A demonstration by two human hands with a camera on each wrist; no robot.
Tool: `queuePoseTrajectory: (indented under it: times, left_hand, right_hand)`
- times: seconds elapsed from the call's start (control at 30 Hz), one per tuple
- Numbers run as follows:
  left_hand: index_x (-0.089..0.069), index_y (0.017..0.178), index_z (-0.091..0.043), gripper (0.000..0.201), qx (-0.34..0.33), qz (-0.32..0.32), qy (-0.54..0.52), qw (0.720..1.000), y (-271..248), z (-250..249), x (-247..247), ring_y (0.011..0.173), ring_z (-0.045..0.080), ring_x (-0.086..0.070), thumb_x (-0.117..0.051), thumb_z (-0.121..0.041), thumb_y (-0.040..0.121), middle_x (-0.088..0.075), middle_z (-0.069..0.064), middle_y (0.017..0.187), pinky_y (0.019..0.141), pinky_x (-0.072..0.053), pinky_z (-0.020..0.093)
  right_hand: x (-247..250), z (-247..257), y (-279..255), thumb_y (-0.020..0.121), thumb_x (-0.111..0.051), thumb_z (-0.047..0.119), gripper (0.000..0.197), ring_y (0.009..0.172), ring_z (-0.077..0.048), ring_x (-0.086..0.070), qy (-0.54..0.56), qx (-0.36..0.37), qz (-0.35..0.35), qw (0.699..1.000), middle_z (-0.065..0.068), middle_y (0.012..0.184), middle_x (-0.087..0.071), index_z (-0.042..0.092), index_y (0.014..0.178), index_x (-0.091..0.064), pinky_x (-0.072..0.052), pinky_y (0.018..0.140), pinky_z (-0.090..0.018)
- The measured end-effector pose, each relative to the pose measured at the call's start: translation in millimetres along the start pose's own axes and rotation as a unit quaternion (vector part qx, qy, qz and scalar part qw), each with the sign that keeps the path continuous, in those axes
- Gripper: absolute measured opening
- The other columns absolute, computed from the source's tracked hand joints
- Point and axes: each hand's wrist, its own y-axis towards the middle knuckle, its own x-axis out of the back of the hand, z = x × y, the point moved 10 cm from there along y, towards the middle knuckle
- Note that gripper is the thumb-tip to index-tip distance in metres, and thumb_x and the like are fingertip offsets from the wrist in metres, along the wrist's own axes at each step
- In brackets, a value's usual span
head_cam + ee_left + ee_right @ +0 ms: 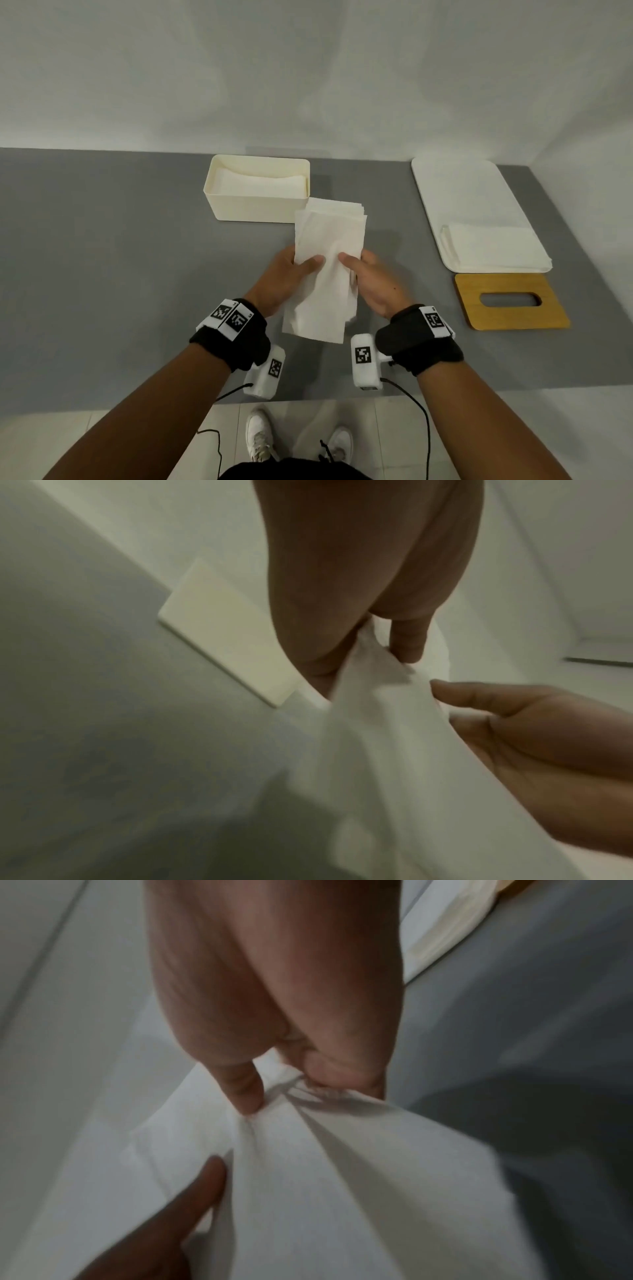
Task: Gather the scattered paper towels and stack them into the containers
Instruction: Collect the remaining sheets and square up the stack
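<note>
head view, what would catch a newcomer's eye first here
First, the bundle of paper towels held up above the middle of the grey table, the left hand and right hand each pinching a side. Behind it stands the cream container, with towels already inside. At the right lie a white tray carrying a folded stack and, nearer, a wooden lid with a slot.

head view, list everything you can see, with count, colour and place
paper towels: one bundle, white, held above the table
box: one, cream, far centre, towels inside
tray: one, white, far right, folded towels on it
lid: one, wooden with slot, right, in front of tray
table: one, grey
shoes: two, white, on the floor
left hand: grips the bundle
right hand: grips the bundle
</note>
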Motion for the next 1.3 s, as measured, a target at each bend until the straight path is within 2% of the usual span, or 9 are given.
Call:
queuePoseTrajectory:
  times: [0.27, 0.4, 0.57, 0.67, 0.77, 0.87, 1.0, 1.13, 1.3]
  left_hand:
    - [-0.047, 0.121, -0.016, 0.053, -0.102, -0.198, 0.117, 0.968, -19.6, -36.9, 23.7, 0.098, 0.011, -0.062, -0.057, -0.050, 0.082, -0.061, -0.003, 0.110, 0.080, -0.054, 0.032]
    - [-0.056, 0.121, -0.021, 0.037, -0.093, -0.164, 0.118, 0.975, -28.6, -31.4, 24.6, 0.099, 0.019, -0.066, -0.062, -0.035, 0.087, -0.068, -0.001, 0.108, 0.079, -0.056, 0.033]
    - [-0.051, 0.133, -0.007, 0.035, -0.075, -0.077, -0.221, 0.969, -38.0, -21.6, 39.8, 0.114, 0.031, -0.062, -0.050, -0.016, 0.099, -0.063, 0.016, 0.127, 0.092, -0.054, 0.045]
    - [-0.054, 0.131, -0.009, 0.041, -0.053, -0.113, -0.222, 0.967, -45.0, -13.2, 69.5, 0.113, 0.028, -0.063, -0.063, -0.013, 0.091, -0.065, 0.012, 0.125, 0.091, -0.054, 0.044]
    - [-0.065, 0.111, -0.005, 0.036, -0.052, -0.192, 0.006, 0.980, -56.3, -4.1, 115.5, 0.096, 0.027, -0.068, -0.077, -0.006, 0.078, -0.073, 0.010, 0.104, 0.081, -0.058, 0.033]
    - [-0.068, 0.089, -0.020, 0.030, -0.056, -0.197, 0.138, 0.969, -58.4, 15.4, 133.5, 0.079, 0.019, -0.065, -0.075, 0.006, 0.076, -0.072, -0.009, 0.079, 0.070, -0.055, 0.020]
    - [-0.065, 0.090, -0.022, 0.029, -0.062, -0.180, 0.272, 0.943, -54.5, 36.7, 123.8, 0.078, 0.017, -0.065, -0.079, -0.002, 0.074, -0.071, -0.004, 0.085, 0.073, -0.052, 0.028]
    - [-0.063, 0.087, -0.015, 0.025, -0.066, -0.159, 0.270, 0.947, -46.8, 46.3, 114.1, 0.074, 0.013, -0.064, -0.079, -0.002, 0.072, -0.070, -0.005, 0.081, 0.070, -0.051, 0.027]
    - [-0.057, 0.104, -0.010, 0.021, -0.063, -0.186, 0.271, 0.942, -39.6, 48.1, 111.0, 0.081, 0.014, -0.058, -0.068, -0.007, 0.086, -0.063, -0.003, 0.092, 0.073, -0.042, 0.026]
  right_hand:
    - [-34.9, 42.3, -39.2, 0.091, -0.052, 0.014, 0.032, 0.097, -0.010, -0.060, -0.060, 0.176, -0.073, 0.980, 0.007, 0.107, -0.060, 0.022, 0.121, -0.044, -0.051, 0.075, -0.025]
    - [-41.1, 40.9, -40.4, 0.093, -0.053, 0.020, 0.028, 0.095, -0.010, -0.059, -0.140, 0.177, -0.078, 0.971, 0.008, 0.104, -0.060, 0.022, 0.120, -0.047, -0.047, 0.073, -0.023]
    - [-49.2, 32.7, -38.5, 0.081, -0.072, 0.023, 0.034, 0.092, -0.009, -0.063, -0.241, 0.138, 0.044, 0.960, 0.009, 0.103, -0.065, 0.023, 0.111, -0.056, -0.052, 0.077, -0.027]
    - [-40.2, 33.6, -38.8, 0.086, -0.065, 0.018, 0.021, 0.087, -0.022, -0.064, -0.382, 0.149, 0.039, 0.911, -0.005, 0.098, -0.069, 0.013, 0.106, -0.064, -0.049, 0.073, -0.030]
    - [-26.1, 47.3, -37.9, 0.086, -0.058, 0.022, 0.012, 0.081, -0.026, -0.063, -0.564, 0.200, -0.022, 0.801, -0.004, 0.086, -0.069, 0.019, 0.093, -0.067, -0.046, 0.069, -0.033]
    - [-23.8, 49.0, -36.9, 0.086, -0.053, 0.017, 0.019, 0.074, -0.021, -0.064, -0.592, 0.230, -0.035, 0.772, 0.002, 0.079, -0.069, 0.025, 0.091, -0.070, -0.049, 0.066, -0.033]
    - [-26.3, 23.0, -26.6, 0.085, -0.055, 0.017, 0.021, 0.076, -0.017, -0.064, -0.571, 0.214, -0.027, 0.792, 0.005, 0.085, -0.071, 0.028, 0.094, -0.071, -0.050, 0.068, -0.031]
    - [3.5, -20.0, -10.0, 0.078, -0.064, 0.006, 0.029, 0.090, -0.013, -0.063, -0.371, 0.102, -0.029, 0.923, 0.010, 0.094, -0.066, 0.031, 0.093, -0.063, -0.051, 0.081, -0.028]
    - [25.7, -29.5, -3.4, 0.088, -0.057, 0.013, 0.010, 0.087, -0.026, -0.063, -0.284, 0.063, -0.113, 0.950, -0.005, 0.090, -0.066, 0.011, 0.097, -0.062, -0.044, 0.068, -0.027]
